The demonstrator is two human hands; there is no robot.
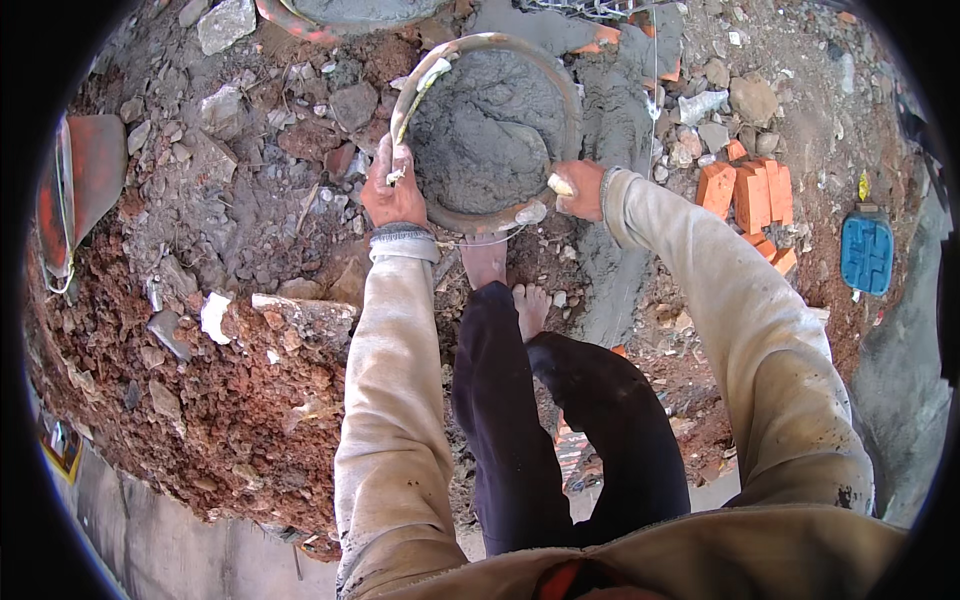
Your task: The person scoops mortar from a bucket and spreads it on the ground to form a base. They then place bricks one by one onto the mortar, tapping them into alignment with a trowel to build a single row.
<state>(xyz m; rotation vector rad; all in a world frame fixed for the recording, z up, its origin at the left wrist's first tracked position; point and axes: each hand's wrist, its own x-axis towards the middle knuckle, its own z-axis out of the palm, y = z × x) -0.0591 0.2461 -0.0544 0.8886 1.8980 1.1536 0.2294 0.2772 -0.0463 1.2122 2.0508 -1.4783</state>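
Nearest, bare feet (510,285) stand on rubble. Just beyond, the left hand (393,192) and right hand (580,190) each have a closed grip on opposite rims of a round pan (560,85) full of wet grey mortar (490,125), low over the ground. It looks like lifting; next needs a level, even raise. Farther right lie orange bricks (750,190).

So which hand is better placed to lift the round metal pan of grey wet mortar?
Neither alone, probably. The left hand grips the left rim of the round metal pan of grey wet mortar; the right hand grips the lower right rim. Both are already set, so a two-handed lift looks best.
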